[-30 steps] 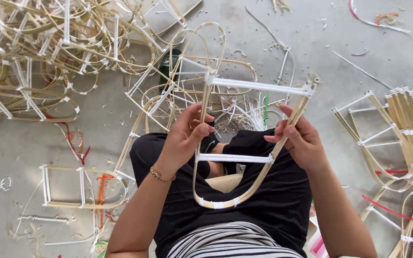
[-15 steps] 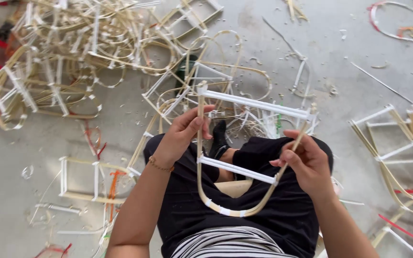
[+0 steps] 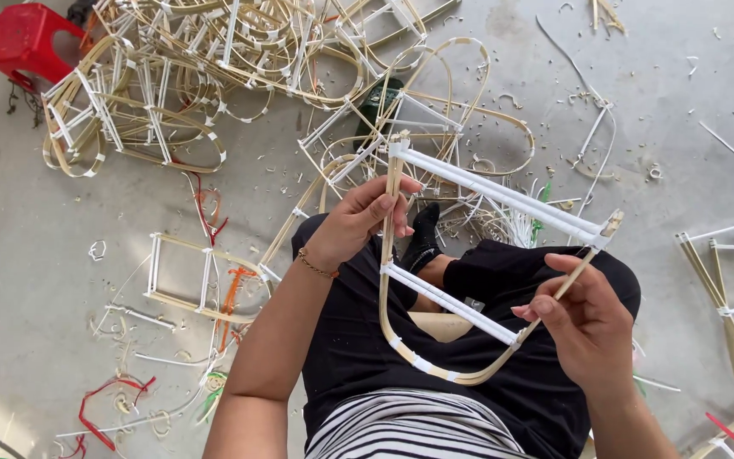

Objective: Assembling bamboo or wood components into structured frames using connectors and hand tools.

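I hold a U-shaped bamboo frame [image 3: 435, 370] over my lap, its curved bottom toward me. Two crossbars wrapped in white tape span it: an upper one [image 3: 503, 195] and a lower one [image 3: 452, 302]. My left hand [image 3: 367, 217] grips the frame's left upright just below the top corner. My right hand [image 3: 584, 319] pinches the right upright near the lower crossbar's end. I sit on the floor in black trousers and a striped top.
A big pile of similar bamboo frames [image 3: 214, 59] lies at the upper left, beside a red plastic stool [image 3: 23, 38]. A flat ladder-like frame [image 3: 189, 272] rests left of my knee. More frames [image 3: 732, 297] sit at the right. Scraps and red strips litter the concrete floor.
The frame has tilted and shifted right in my hands. My right hand slid down the right upright toward the lower crossbar, while my left hand stayed near the top left corner.
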